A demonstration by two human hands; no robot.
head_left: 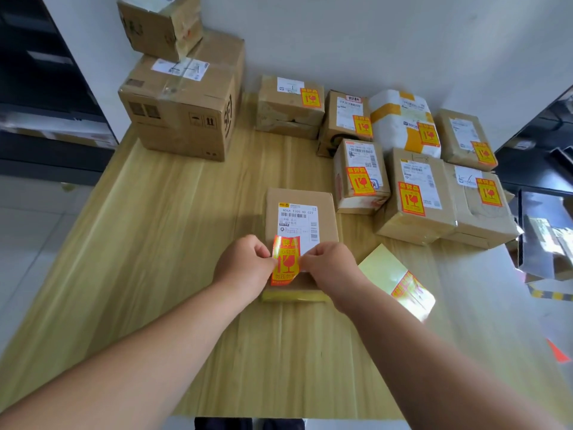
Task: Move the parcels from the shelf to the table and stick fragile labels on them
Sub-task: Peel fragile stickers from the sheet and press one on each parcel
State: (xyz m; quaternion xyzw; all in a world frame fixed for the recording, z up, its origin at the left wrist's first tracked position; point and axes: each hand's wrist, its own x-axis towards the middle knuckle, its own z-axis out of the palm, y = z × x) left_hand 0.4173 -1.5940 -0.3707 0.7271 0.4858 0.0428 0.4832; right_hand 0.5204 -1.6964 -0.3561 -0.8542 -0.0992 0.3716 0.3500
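Your left hand and right hand pinch a curling orange-and-yellow fragile label in their fingers over a flat brown cardboard parcel mid-bench — not yet stuck. Seven labelled parcels fill the far right corner; two stacked brown boxes at the far left appear unlabelled.

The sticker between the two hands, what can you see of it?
The fragile label is a glossy orange-red and yellow rectangle with a broken-glass symbol and printed characters. It curls slightly, pinched at its side edges by the left hand and right hand, over the near end of a flat brown parcel.
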